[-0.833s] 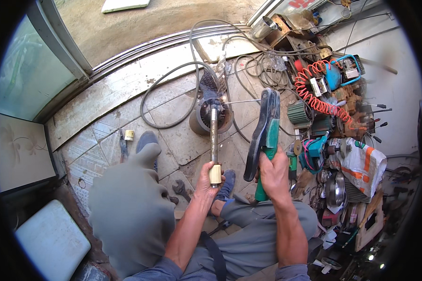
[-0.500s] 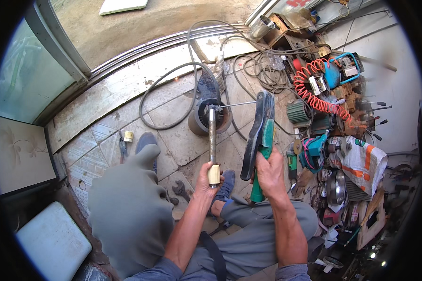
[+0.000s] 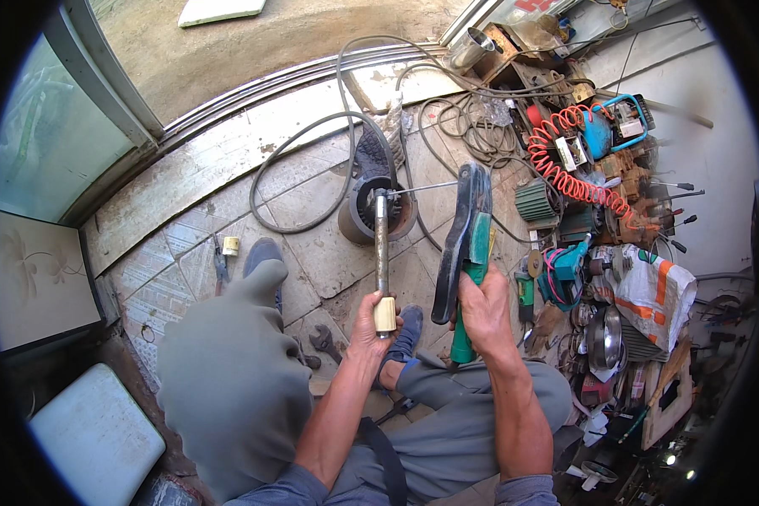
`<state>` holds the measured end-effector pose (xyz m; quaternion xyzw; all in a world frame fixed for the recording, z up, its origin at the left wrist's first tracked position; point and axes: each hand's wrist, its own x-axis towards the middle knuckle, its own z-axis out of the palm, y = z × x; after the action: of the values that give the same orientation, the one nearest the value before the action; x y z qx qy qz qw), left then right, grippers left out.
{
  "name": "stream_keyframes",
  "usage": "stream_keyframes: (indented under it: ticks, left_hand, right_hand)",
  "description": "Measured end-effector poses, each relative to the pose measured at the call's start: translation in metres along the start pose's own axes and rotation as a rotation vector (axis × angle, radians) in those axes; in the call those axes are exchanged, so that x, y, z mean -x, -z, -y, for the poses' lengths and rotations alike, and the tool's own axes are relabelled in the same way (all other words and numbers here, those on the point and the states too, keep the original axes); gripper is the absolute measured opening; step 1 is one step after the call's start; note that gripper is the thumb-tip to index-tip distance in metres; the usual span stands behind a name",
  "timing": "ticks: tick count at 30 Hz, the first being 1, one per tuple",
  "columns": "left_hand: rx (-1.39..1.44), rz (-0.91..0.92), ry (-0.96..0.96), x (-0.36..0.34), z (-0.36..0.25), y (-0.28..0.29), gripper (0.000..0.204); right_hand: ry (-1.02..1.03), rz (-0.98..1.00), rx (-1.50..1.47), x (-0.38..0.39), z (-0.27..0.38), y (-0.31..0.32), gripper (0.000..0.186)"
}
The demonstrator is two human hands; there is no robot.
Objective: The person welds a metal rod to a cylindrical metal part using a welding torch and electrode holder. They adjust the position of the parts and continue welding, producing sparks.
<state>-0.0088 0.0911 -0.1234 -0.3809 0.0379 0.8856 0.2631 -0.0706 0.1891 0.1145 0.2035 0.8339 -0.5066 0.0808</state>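
My left hand (image 3: 367,325) grips a metal shaft (image 3: 382,246) near its lower end, by a cream sleeve (image 3: 385,314). The shaft's upper end lies over the mouth of a dark, hollow metal cylinder (image 3: 359,226) on the tiles. My right hand (image 3: 487,308) is closed on the green handle of a black-and-green electrode holder (image 3: 464,236). A thin rod (image 3: 428,186) runs leftward from the holder to the shaft's upper end; whether its tip touches the shaft, I cannot tell. A dark, ridged piece (image 3: 371,152) lies just behind the cylinder.
Looped cables (image 3: 298,226) surround the cylinder. Pliers (image 3: 221,266) and a wrench (image 3: 322,340) lie on the tiles. Machines, a coiled red hose (image 3: 548,143) and a white sack (image 3: 645,304) crowd the right. A pale seat (image 3: 93,430) is at lower left, a doorway threshold (image 3: 304,80) ahead.
The holder and rod have shifted slightly left and down, bringing the rod's tip closer to the shaft's upper end. My left hand has barely moved.
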Motion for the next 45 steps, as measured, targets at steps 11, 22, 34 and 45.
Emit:
stream_keyframes:
  ticks: [11, 22, 34, 45]
  left_hand:
    - [0.006, 0.0, -0.003, 0.0002, 0.0, 0.0002, 0.035]
    - [0.018, 0.007, -0.009, -0.0037, 0.0011, 0.0022, 0.036]
    - [0.017, 0.012, -0.007, -0.0015, 0.0004, 0.0005, 0.036]
    - [0.027, 0.021, -0.021, 0.0003, 0.0007, -0.0022, 0.035]
  right_hand:
    - [0.019, -0.004, 0.028, -0.0009, -0.0018, -0.0009, 0.027]
    - [0.013, -0.001, 0.015, -0.0014, -0.0011, -0.0009, 0.026]
    - [-0.009, -0.005, 0.019, -0.0013, -0.0006, -0.0004, 0.019]
    - [-0.038, -0.015, 0.026, -0.0021, -0.0009, -0.0017, 0.019]
